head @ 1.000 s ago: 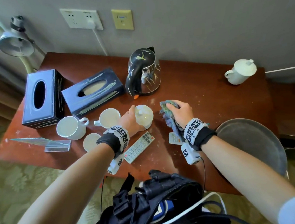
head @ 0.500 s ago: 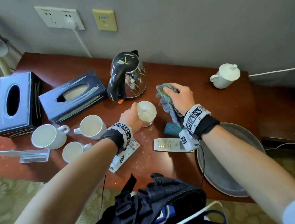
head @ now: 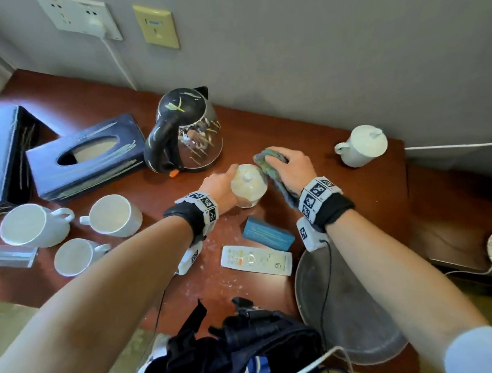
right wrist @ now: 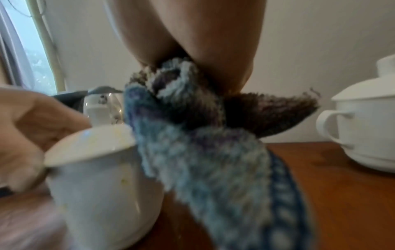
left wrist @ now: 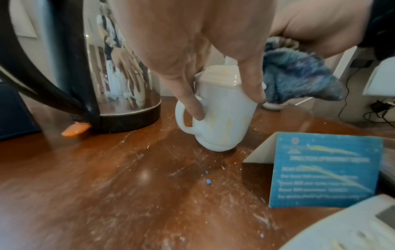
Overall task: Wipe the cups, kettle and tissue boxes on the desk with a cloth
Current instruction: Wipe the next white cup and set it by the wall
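Two hands meet over a lidded cup near the middle of the desk, just in front of the kettle. The left hand grips the cup, one finger hooked through its handle and the thumb pressed on the opposite wall; the cup leans a little, handle toward the kettle, lid on, its contents hidden. The right hand has its fingers curled round a bunched blue-grey cloth, which touches the lid's rim and hangs down beside the cup. The kettle stands upright, handle toward the front edge. A second lidded cup stands upright toward the back right corner, handle pointing left. Three open cups sit near the front left; what they hold cannot be told. Two dark tissue boxes lie toward the left edge, the nearer one's long axis slanting toward the kettle.
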Demonstrator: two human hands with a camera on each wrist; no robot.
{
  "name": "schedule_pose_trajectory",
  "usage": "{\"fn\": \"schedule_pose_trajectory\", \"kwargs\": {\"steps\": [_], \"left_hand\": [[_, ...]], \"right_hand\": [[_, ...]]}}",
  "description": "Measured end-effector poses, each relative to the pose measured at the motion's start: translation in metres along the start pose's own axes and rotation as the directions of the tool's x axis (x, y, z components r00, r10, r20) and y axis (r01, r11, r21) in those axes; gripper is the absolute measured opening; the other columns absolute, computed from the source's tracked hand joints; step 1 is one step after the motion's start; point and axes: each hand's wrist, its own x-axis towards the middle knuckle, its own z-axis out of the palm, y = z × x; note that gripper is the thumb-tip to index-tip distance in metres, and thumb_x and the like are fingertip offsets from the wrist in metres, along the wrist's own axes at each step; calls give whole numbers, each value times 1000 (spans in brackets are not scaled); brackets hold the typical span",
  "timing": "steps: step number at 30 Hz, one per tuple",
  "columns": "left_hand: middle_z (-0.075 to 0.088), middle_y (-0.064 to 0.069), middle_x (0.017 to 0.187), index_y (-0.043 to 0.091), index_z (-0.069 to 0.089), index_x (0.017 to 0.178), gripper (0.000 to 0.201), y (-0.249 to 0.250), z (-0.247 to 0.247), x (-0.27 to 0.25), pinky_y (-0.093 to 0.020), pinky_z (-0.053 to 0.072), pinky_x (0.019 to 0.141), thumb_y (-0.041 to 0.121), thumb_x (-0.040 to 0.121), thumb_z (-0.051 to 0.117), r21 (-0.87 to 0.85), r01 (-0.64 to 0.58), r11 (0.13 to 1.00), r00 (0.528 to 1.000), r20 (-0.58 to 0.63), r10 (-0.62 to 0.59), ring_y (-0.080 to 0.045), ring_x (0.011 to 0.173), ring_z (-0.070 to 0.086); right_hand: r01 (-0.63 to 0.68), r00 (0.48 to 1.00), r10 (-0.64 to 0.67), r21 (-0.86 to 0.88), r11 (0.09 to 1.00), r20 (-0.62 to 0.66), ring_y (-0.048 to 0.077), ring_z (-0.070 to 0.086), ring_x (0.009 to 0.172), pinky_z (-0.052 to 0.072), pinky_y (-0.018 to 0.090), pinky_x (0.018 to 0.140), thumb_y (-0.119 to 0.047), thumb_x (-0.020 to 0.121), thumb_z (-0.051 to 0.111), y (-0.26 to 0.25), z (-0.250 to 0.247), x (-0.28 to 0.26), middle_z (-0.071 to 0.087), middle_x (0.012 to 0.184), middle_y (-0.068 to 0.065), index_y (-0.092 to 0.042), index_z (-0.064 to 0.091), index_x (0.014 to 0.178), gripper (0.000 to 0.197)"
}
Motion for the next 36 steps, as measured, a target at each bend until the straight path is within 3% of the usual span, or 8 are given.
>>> {"fn": "schedule_pose_trajectory", "kwargs": {"steps": [3,7,11,19,24,28,32,36], "left_hand": [[56,-15,132,31,22,153,106,-4,1,0,-39,48,97,56,69,82,-17,21,1000,1000,-3,-21,-35,116,55],[60,-15,121,31,24,149,101,-1,-2,0,-40,52,88,62,69,77,58,5,998,1000,10,-6,-36,106,59],[63,-14,112,29,30,140,91,0,-6,-2,-41,53,82,62,69,76,97,-19,995,999,38,16,-37,96,61],[63,-18,121,21,23,150,94,1,-10,-6,-41,51,90,51,78,75,68,-66,996,996,60,62,-37,108,60],[65,-13,113,24,28,145,87,2,-9,-6,-38,51,82,54,78,75,99,-79,992,996,53,74,-35,101,61],[61,-10,105,23,29,142,85,1,-8,-5,-36,49,76,55,77,74,87,-75,993,996,55,71,-33,93,60],[64,-12,119,20,31,144,85,-6,-8,-5,-39,51,87,47,78,78,34,-56,998,992,120,51,-31,103,62],[60,-9,131,23,33,144,81,-8,-17,-3,-40,49,95,43,79,78,14,-43,999,998,43,42,-27,110,61]], "right_hand": [[12,995,-13,10,1000,99,23,61,116,46,40,104,-40,96,56,0,19,0,69,123,-4,-32,66,124,30],[40,999,-41,79,996,10,20,62,115,47,37,104,-34,98,55,4,34,-25,68,125,-5,-35,65,125,29],[53,998,-53,22,998,-23,19,56,126,43,35,110,-32,98,57,12,34,-53,53,144,1,-36,58,134,36],[-77,996,79,62,995,-43,21,62,115,46,40,105,-41,96,54,-13,44,-1,70,120,-8,-35,68,121,29],[-41,997,44,48,998,-65,19,68,97,52,30,93,-33,99,56,-7,39,-36,74,108,-3,-33,63,129,32],[-8,995,8,4,1000,-97,24,67,82,54,37,85,-32,98,58,0,39,-49,76,98,5,-31,63,130,33],[-73,989,81,69,995,-124,20,64,113,48,36,104,-38,95,60,-1,37,-14,70,121,-3,-31,66,126,33],[-97,992,104,101,990,-67,17,58,122,43,34,108,-40,95,58,0,32,-3,65,131,-6,-32,62,131,36]]}}
